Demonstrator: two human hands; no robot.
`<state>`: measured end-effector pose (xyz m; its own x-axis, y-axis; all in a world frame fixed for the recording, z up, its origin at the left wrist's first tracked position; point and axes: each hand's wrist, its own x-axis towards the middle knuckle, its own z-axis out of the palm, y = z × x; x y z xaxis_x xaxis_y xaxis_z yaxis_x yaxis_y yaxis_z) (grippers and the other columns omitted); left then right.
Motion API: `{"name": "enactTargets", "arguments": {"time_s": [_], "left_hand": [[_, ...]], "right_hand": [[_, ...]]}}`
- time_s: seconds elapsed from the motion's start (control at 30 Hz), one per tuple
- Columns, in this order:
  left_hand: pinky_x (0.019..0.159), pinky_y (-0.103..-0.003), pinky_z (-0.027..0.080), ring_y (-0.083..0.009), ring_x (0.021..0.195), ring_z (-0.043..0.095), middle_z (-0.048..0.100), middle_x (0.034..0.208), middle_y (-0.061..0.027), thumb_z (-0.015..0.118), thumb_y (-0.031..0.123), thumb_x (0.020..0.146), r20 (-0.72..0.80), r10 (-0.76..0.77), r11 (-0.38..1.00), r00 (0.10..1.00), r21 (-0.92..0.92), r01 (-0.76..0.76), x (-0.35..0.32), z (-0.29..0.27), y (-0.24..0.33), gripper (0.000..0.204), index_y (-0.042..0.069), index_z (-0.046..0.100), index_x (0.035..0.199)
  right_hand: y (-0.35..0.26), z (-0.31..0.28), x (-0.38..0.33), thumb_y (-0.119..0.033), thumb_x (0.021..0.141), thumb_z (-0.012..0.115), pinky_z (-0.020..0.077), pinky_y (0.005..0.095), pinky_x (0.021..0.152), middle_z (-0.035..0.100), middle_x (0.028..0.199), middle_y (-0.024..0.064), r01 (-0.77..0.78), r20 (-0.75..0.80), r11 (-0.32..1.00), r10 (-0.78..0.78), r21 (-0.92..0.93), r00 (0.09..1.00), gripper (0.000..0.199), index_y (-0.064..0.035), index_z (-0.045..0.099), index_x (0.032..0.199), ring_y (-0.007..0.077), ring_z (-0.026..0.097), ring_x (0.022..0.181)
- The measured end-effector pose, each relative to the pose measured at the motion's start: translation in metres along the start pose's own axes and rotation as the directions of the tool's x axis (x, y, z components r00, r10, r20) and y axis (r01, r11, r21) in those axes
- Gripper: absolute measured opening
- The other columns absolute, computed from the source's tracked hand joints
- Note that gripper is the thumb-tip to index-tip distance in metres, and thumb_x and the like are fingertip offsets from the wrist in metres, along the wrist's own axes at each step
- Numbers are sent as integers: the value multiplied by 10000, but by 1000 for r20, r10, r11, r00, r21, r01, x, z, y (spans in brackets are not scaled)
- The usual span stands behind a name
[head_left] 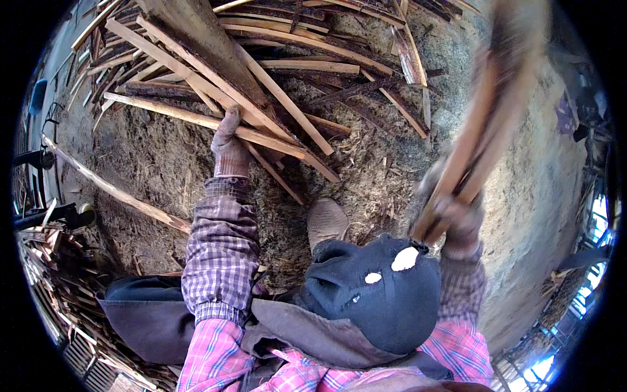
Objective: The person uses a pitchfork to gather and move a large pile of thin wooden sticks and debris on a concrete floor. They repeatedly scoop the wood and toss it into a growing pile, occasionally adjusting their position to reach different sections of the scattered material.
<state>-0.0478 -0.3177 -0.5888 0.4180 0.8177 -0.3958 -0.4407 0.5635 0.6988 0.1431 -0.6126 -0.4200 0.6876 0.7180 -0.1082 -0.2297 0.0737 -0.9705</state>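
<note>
My left hand (228, 142), in a worn knit glove, is closed around a thin wooden strip (163, 113) at the front of a tangled pile. Other wooden slats (189, 75) lie crosswise just beyond its fingers. On the right, my right hand (457, 219), gloved too and smeared by motion, grips the near end of a bundle of long bark-edged wood strips (480, 124). The bundle rises steeply toward the upper right, its far end blurred. How many strips are in it I cannot tell.
A thick board (202, 39) leans over the pile from the top. A lone strip (117, 189) lies at the left on sawdust-covered ground (157, 157). My shoe (326, 221) and dark-clad knee (379, 281) are close in front. More scrap wood (52, 261) is heaped at the far left.
</note>
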Motion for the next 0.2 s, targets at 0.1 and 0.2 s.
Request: {"name": "enactTargets", "arguments": {"time_s": [0.1,0.2], "left_hand": [[822,-359,496,-214,894,595,607,1010,-91,677,282,790,1,3,1000,1000,3,-3,-5,-24,21,437,11,569,1116],[904,-436,455,-286,974,572,574,1092,-119,741,306,705,-95,16,998,995,70,-9,9,-23,7,567,36,533,1157]], "right_hand": [[-29,33,71,-111,638,692,501,409,771,551,913,108,227,41,974,-226,-19,973,549,-14,473,1132,219,556,800],[-18,15,90,-142,749,657,491,442,847,526,1059,118,383,-45,910,-394,-157,918,747,-36,232,1353,267,535,991]]}}
